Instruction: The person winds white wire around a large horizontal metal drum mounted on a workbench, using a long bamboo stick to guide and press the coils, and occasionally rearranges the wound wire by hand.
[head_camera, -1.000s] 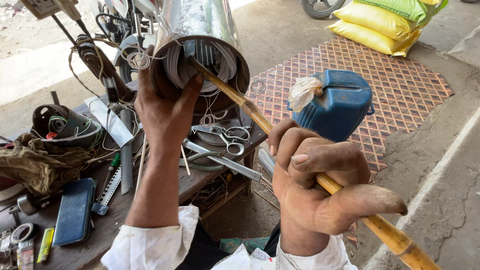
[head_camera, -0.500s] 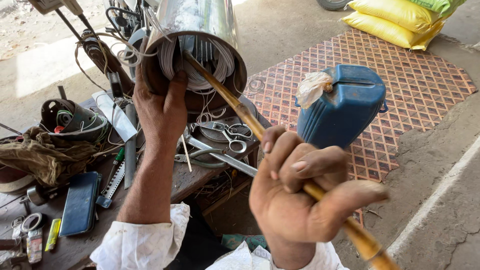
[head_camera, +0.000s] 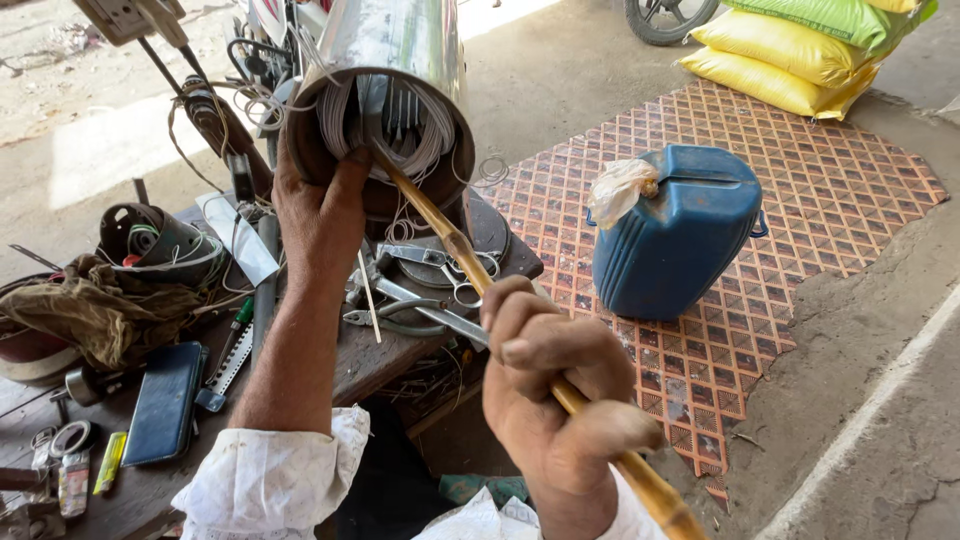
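Fingers of the right hand (head_camera: 545, 385) wrap tight around a long yellow stick (head_camera: 450, 240), so its far tip can poke into the open end of the shiny metal tube (head_camera: 395, 60). Past it, the left hand (head_camera: 320, 215) grips the tube's rim to keep it from rolling on the wooden bench (head_camera: 380, 355). White wire loops (head_camera: 340, 125) fill the tube and crowd the stick. Scissors (head_camera: 445, 270) lie under the stick. A blue jug (head_camera: 680, 235) sits farther off on the patterned mat (head_camera: 800, 150).
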